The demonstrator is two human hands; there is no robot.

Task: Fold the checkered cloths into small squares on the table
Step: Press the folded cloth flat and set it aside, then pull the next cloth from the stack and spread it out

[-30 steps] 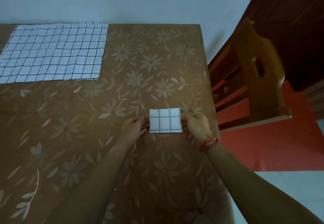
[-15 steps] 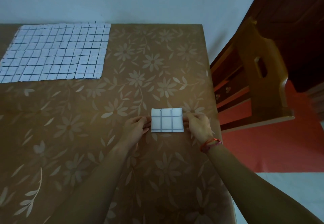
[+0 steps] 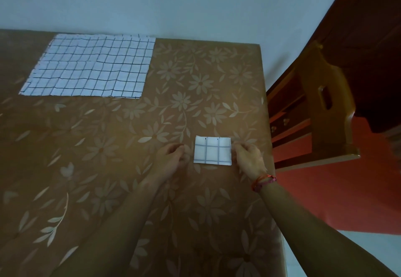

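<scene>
Flanking the folded cloth (image 3: 212, 153), both hands sit low on the table (image 3: 104, 192) near its right edge. The left hand (image 3: 171, 160) is loosely curled, holds nothing, and lies just beside the cloth's left edge, with a small gap showing. The right hand (image 3: 248, 160), with a red bracelet (image 3: 263, 181) on its wrist, has its curled fingers at the right edge; whether they pinch it I cannot tell. A flat cloth (image 3: 91, 66) lies spread at the far left. A chair (image 3: 325, 107) stands right of the table.
</scene>
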